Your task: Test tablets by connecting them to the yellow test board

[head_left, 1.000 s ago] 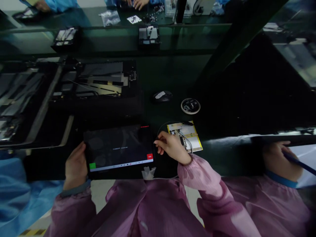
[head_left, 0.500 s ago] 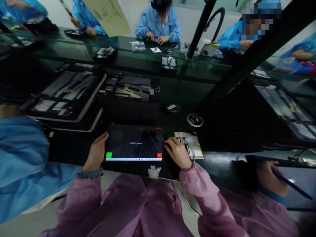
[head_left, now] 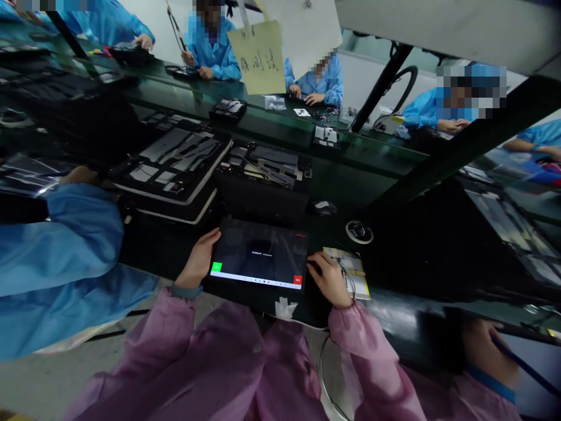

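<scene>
In the head view a tablet (head_left: 263,250) with a lit dark screen is held tilted above the dark bench. Its screen has a green square at the lower left, a red square at the lower right and a pale bar along the bottom. My left hand (head_left: 198,258) grips the tablet's left edge, the thumb toward the front. At the right edge, my right hand (head_left: 331,278) has its curled fingers closed against the tablet's side; the fingertips are partly hidden. A thin cable (head_left: 348,278) runs beside that hand, over a white and yellow board (head_left: 359,270).
Stacked opened tablet-like panels (head_left: 175,158) stand behind on the left. A round roll (head_left: 359,232) and a dark mouse-like object (head_left: 322,207) lie to the right. Co-workers sit close on both sides, one hand (head_left: 488,351) holding a pen. A yellow note (head_left: 258,58) hangs above.
My view has turned to the left, so the bench and tablet appear farther right and the tablet more slanted. Both hands keep their places at the tablet's edges.
</scene>
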A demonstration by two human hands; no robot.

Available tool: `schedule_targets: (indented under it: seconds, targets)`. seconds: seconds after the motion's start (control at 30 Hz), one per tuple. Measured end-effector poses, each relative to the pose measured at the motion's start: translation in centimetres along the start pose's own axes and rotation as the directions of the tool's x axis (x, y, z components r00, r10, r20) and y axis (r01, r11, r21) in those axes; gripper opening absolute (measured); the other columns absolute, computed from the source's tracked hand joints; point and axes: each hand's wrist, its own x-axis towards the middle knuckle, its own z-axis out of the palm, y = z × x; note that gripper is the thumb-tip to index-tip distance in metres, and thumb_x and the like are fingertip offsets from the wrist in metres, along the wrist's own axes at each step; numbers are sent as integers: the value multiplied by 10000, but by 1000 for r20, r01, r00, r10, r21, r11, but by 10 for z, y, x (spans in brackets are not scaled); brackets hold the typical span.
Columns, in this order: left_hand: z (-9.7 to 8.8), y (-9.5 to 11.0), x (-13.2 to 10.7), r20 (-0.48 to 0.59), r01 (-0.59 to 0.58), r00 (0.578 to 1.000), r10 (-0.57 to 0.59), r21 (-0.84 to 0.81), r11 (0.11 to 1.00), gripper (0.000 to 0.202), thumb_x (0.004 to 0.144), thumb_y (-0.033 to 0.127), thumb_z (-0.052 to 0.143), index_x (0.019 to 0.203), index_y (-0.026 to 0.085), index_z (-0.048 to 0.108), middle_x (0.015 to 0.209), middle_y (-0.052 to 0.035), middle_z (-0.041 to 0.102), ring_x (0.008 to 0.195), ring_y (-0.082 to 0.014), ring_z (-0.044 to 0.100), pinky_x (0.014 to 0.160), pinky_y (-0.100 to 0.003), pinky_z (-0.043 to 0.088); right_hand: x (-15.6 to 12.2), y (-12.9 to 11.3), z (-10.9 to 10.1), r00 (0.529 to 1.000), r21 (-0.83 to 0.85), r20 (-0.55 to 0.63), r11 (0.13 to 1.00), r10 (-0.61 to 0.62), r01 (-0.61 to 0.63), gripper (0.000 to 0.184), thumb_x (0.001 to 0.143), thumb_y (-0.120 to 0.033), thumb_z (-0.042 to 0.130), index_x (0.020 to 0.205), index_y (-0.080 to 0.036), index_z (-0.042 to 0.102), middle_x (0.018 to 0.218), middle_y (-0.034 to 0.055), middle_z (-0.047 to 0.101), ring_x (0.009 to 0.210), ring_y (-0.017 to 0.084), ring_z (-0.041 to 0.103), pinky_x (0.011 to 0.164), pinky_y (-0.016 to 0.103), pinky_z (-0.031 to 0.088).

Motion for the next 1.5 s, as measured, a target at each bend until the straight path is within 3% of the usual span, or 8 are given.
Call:
schedule_targets:
  seconds: [0.43,0.63,0.77,0.83,0.97,1.07,1.2,1.5]
  targets:
    - [2,4,-2,48,96,995,-91,-115,989,261,678,220,752,929,154,725,898,-58,750,974,-231,683,916,-337,513,10,-1,-1,998,-51,54,998,-26,29,106,853,-205,504,903,-211,597,930,55,603,819,177,610,740,300,494]
    - [0,3,1,88,128,989,-115,-159,979,327,609,267,796,906,152,728,858,-56,749,940,-252,685,892,-370,514,-7,3,-13,990,-388,-138,918,33,-85,166,861,-234,485,962,-205,614,919,84,610,811,222,581,716,341,473]
    - [-1,0,3,75,111,992,-97,-205,973,324,599,263,801,897,155,732,874,-58,745,958,-244,671,936,-372,473,-29,-35,-20,978,-574,-210,811,-15,-110,387,881,-331,551,1258,-241,553,1237,174,527,1103,367,494,862,525,438]
    - [-1,-1,4,73,100,994,-86,-210,972,317,596,264,805,886,155,739,889,-65,744,965,-247,665,935,-370,465,-30,-73,-3,974,-503,-215,863,-69,-50,408,886,-323,558,1286,-249,537,1271,177,493,1173,374,456,937,557,410]
    - [1,1,5,78,91,994,-77,-200,975,325,600,288,808,889,155,744,935,-71,742,987,-258,655,938,-375,452,-11,-148,67,957,-223,-8,934,-289,280,444,880,-342,574,1317,-298,509,1424,128,401,1319,369,352,1019,568,378]
    - [1,1,6,64,71,996,-60,-191,979,328,601,289,808,896,160,741,993,-71,734,1046,-261,633,979,-373,420,8,-173,104,944,-182,23,927,-330,328,441,881,-406,570,1300,-275,528,1497,130,330,1388,390,255,1066,629,289]
    - [0,-1,7,92,78,994,-61,-202,976,350,612,306,807,918,153,735,1056,-89,719,1111,-273,605,1004,-379,397,7,-170,100,947,-195,-2,928,-323,316,416,894,-342,549,1299,-245,535,1508,131,323,1403,377,240,1096,622,250]
    - [-3,-4,8,117,162,984,-136,-255,953,340,603,289,817,910,175,725,958,-51,729,1084,-250,615,963,-348,427,-41,-134,94,947,-31,-242,977,-213,212,273,870,-106,509,1101,-207,611,1184,95,574,1222,269,452,984,498,427]
